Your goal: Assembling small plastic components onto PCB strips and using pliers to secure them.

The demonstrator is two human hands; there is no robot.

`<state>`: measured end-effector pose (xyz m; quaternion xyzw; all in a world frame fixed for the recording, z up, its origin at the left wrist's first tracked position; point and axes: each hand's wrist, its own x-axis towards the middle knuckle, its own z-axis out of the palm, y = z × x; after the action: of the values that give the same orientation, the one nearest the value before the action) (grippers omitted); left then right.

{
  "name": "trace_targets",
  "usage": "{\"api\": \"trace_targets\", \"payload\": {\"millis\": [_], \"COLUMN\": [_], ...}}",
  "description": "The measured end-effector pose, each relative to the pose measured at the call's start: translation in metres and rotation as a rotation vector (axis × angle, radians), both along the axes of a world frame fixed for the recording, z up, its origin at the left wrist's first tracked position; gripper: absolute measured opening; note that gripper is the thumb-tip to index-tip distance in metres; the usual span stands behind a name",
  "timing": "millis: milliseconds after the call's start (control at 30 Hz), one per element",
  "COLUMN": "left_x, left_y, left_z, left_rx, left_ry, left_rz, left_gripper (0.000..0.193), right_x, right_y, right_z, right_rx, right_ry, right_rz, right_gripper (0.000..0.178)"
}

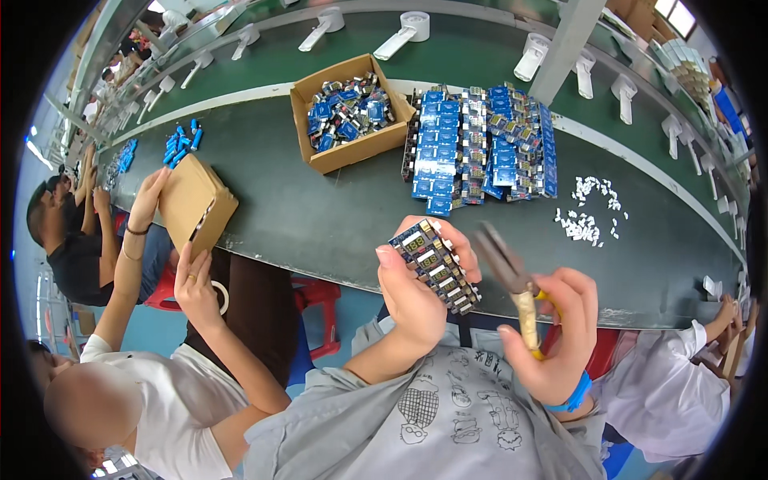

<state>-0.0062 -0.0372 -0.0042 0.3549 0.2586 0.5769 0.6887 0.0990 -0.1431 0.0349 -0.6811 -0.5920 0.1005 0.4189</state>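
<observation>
My left hand (pixel 412 300) holds up a strip of joined small circuit boards (pixel 434 262) with display windows and white parts, gripped between thumb and fingers in front of my body. To its right, my right hand (pixel 566 340) is wrapped round a pair of pliers (pixel 506 264). The pliers have yellow handles, one covered in tan wrapping, and their dark metal jaws are blurred. The jaws point up and left, apart from the boards. Beyond my hands, rows of blue and dark circuit boards (pixel 480 148) lie on the dark green bench (pixel 328 232).
A cardboard box (pixel 352 158) full of loose blue boards stands at the back. Small white pieces (pixel 588 212) are scattered at right. At left, another person's hands hold a brown carton (pixel 196 204) near blue cylinders (pixel 182 144). A metal post (pixel 566 48) rises behind the boards.
</observation>
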Motion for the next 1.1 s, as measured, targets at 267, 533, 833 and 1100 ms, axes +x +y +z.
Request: {"api": "trace_targets", "payload": {"millis": [267, 533, 833, 1100], "left_x": [-0.003, -0.002, 0.004, 0.009], "left_y": [-0.002, -0.004, 0.002, 0.003], "left_z": [-0.002, -0.008, -0.001, -0.005], "left_rx": [0.126, 0.182, 0.247, 0.18], "left_ry": [0.086, 0.224, 0.285, 0.087], "left_rz": [0.061, 0.083, 0.127, 0.08], "left_gripper": [0.063, 0.071, 0.079, 0.076], "right_x": [-0.004, -0.002, 0.012, 0.013], "right_y": [0.007, 0.008, 0.003, -0.002], "right_z": [0.006, 0.019, 0.02, 0.016], "right_rx": [0.112, 0.094, 0.025, -0.018], "right_ry": [-0.209, -0.38, -0.264, -0.244], "right_rz": [0.003, 0.036, 0.076, 0.037], "right_gripper": [0.05, 0.048, 0.048, 0.051]}}
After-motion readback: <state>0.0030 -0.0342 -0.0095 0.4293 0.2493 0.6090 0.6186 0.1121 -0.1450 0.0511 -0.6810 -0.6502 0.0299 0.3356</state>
